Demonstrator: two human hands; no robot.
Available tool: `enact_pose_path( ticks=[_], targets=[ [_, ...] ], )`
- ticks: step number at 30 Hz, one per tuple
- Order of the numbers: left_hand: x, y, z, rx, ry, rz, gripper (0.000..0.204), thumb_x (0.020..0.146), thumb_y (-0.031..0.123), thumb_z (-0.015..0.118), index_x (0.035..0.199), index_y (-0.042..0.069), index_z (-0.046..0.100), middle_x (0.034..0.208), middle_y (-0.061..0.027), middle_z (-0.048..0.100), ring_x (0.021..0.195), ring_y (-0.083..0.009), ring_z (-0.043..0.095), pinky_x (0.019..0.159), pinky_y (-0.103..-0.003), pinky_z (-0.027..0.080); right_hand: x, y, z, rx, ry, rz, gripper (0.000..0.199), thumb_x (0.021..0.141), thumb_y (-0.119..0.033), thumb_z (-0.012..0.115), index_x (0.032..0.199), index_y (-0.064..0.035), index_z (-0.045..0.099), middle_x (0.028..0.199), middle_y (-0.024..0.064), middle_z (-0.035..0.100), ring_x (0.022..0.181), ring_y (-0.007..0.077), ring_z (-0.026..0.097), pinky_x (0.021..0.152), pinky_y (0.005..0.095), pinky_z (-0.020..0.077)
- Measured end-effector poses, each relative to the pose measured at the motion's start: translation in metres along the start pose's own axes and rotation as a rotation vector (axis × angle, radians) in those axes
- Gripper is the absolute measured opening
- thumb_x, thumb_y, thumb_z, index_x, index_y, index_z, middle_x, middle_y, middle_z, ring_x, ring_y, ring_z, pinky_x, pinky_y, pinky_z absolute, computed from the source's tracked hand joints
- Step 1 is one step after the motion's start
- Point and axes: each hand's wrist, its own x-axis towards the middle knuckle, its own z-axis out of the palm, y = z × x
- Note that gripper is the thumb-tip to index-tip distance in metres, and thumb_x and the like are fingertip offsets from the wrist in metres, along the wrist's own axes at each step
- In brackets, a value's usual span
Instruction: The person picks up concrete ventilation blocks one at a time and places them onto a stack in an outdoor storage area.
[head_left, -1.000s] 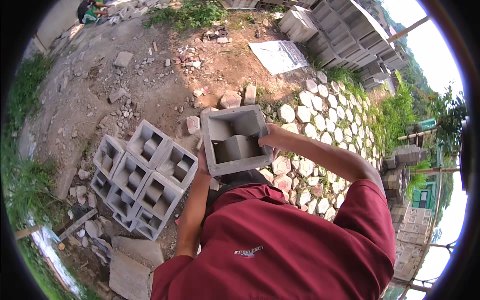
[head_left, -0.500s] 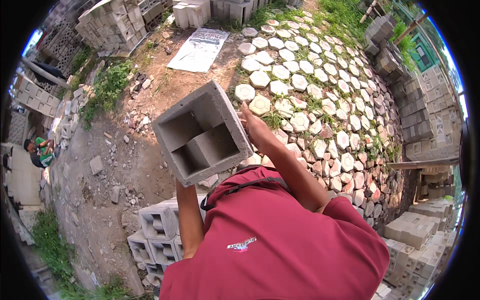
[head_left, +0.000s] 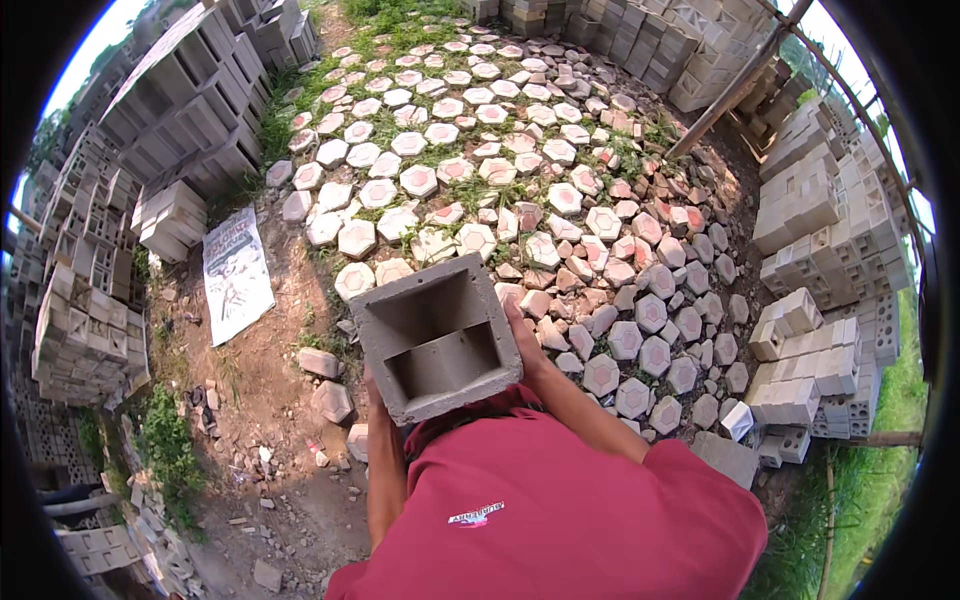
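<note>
A grey hollow concrete block (head_left: 445, 362) is held up in front of my body, its open end facing up. Inside, a slanted partition splits the deep hollow. My right hand (head_left: 520, 328) grips the block's right side, with the fingers mostly out of sight behind it. On the opposite side my left hand (head_left: 373, 388) holds the block's lower left face, and only a small part of that hand shows. Both forearms reach up from beside my dark red shirt.
Hexagonal paving stones (head_left: 419, 180) cover the ground ahead, among grass and rubble. Stacked blocks stand at left (head_left: 190, 95) and right (head_left: 805, 360). A printed white sheet (head_left: 238, 275) lies on the dirt at left. A wooden post (head_left: 740, 80) leans at the far right.
My view has swung to the right, and the stacked blocks on the right are nearer the middle. The block has turned more level and sits lower, still between both hands.
</note>
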Motion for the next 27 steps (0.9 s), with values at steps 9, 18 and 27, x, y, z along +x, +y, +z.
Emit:
enact_pose_path(
  ticks=[9, 18, 27],
  targets=[
    [0.149, 0.078, 0.113, 0.088, -0.222, -0.339, 0.041, 0.099, 0.035, 0.038, 0.120, 0.003, 0.053, 0.106, -0.0061, 0.060, 0.093, -0.0161, 0.059, 0.083, -0.030, 0.049, 0.088, -0.011, -0.018, 0.175, 0.222, -0.164, 0.061, 0.096, -0.053, 0.038, 0.126, -0.0009, 0.050, 0.111, 0.0091, 0.062, 0.098, 0.0176, 0.061, 0.085, 0.0302, 0.0499],
    [0.317, 0.121, 0.125, 0.076, -0.255, -0.393, 0.042, 0.096, 0.034, 0.041, 0.119, 0.001, 0.053, 0.101, -0.0092, 0.060, 0.089, -0.0202, 0.060, 0.077, -0.033, 0.053, 0.204, -0.095, 0.036, 0.166, 0.199, -0.203, 0.066, 0.097, -0.055, 0.026, 0.132, 0.0000, 0.041, 0.123, 0.0138, 0.056, 0.111, 0.0241, 0.055, 0.099, 0.0374, 0.0419],
    [0.431, 0.124, 0.196, 0.144, -0.336, -0.426, 0.041, 0.098, 0.035, 0.038, 0.120, 0.004, 0.051, 0.104, -0.0069, 0.060, 0.092, -0.0158, 0.058, 0.079, -0.030, 0.049, 0.286, -0.174, 0.011, 0.226, 0.232, -0.242, 0.066, 0.097, -0.055, 0.029, 0.127, 0.0008, 0.048, 0.118, 0.0125, 0.059, 0.105, 0.0191, 0.058, 0.093, 0.0326, 0.0448]
  ],
)
